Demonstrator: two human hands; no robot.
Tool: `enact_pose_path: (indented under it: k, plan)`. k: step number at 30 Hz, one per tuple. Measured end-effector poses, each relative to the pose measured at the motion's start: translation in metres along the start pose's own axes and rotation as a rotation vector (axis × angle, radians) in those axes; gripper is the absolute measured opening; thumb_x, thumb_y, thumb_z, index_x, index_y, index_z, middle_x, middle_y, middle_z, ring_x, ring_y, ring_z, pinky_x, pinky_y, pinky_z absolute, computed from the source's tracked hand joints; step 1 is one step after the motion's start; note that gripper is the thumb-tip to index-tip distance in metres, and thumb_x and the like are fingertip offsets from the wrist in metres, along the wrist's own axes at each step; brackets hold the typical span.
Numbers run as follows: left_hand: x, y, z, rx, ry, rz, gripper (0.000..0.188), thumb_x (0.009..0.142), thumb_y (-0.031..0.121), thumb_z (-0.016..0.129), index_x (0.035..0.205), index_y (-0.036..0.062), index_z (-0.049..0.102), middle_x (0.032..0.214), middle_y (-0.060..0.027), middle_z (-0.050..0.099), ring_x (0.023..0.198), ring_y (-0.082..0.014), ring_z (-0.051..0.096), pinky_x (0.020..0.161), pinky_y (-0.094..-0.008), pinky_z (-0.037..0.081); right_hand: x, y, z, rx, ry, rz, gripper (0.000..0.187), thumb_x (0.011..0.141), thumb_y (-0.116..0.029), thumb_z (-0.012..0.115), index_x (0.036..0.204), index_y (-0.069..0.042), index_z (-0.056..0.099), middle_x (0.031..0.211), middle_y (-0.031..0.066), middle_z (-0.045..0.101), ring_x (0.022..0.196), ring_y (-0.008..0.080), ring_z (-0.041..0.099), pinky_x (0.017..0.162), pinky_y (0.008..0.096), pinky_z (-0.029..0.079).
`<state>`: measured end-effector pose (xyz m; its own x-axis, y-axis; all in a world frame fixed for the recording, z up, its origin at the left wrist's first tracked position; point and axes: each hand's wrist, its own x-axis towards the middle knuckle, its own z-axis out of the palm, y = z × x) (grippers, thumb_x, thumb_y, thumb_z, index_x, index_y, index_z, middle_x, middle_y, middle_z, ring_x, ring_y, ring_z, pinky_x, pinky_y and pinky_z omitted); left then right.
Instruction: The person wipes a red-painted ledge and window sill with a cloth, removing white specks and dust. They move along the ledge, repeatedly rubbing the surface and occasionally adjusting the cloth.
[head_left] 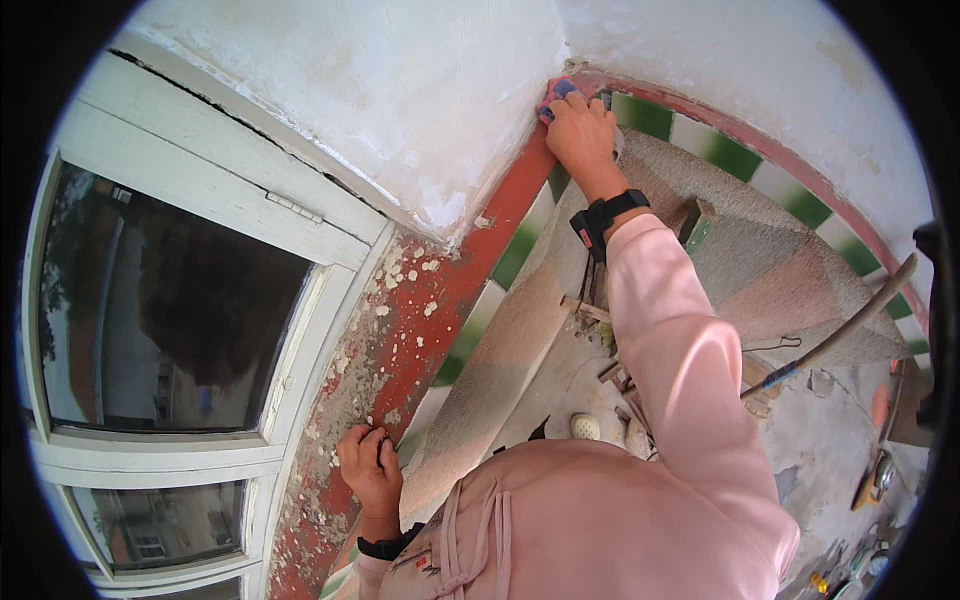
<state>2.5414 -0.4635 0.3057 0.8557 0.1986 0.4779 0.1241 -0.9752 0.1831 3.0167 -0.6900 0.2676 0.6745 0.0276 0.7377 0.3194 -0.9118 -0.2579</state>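
My right hand reaches far up to the corner where the ledge meets the white walls. Its fingers are closed over a crumpled blue and pinkish-red cloth, pressed against the end of the red-painted ledge. Lower on the left, my left hand rests on the ledge's worn stretch with its fingers curled. Something small and dark shows between thumb and fingers there, too little of it to name. Flaked pale spots are scattered over the red paint around that hand.
A white-framed window borders the ledge on the left. Green and white tiles edge the ledge and the far wall's rim. A long wooden handle slants at right. Below are a light clog and wooden pieces on the floor.
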Motion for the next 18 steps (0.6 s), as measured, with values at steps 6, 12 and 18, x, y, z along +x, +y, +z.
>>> enact_pose_path:
  k: [6, 12, 18]
  plan:
    - [-0.002, 0.000, 0.001, 0.035, -0.006, -0.019, 0.018, 0.077, 0.002, 0.063, 0.095, 0.0033, 0.063, 0.103, -0.0162, 0.058, 0.094, -0.0355, 0.056, 0.083, -0.0427, 0.046, 0.026, 0.028, 0.010, -0.031, -0.113, -0.139, 0.016, 0.078, -0.017, 0.058, 0.091, -0.015, 0.068, 0.101, 0.0027, 0.063, 0.095, 0.0312, 0.057, 0.079, 0.0452, 0.043]
    - [-0.003, -0.001, 0.003, 0.042, 0.009, -0.020, 0.017, 0.079, 0.004, 0.061, 0.096, 0.0033, 0.063, 0.103, -0.0162, 0.058, 0.095, -0.0353, 0.056, 0.084, -0.0421, 0.046, 0.041, 0.086, -0.016, -0.212, -0.129, -0.156, 0.017, 0.081, -0.017, 0.055, 0.090, -0.016, 0.069, 0.096, 0.0037, 0.065, 0.094, 0.0294, 0.058, 0.078, 0.0449, 0.043]
    - [-0.005, -0.002, 0.004, 0.051, 0.006, -0.004, 0.016, 0.082, 0.004, 0.058, 0.097, 0.0026, 0.063, 0.105, -0.0162, 0.058, 0.096, -0.0349, 0.056, 0.084, -0.0416, 0.046, 0.015, 0.160, -0.077, -0.333, -0.143, -0.127, 0.017, 0.082, -0.018, 0.056, 0.092, -0.017, 0.070, 0.095, 0.0031, 0.066, 0.090, 0.0286, 0.058, 0.079, 0.0445, 0.042]
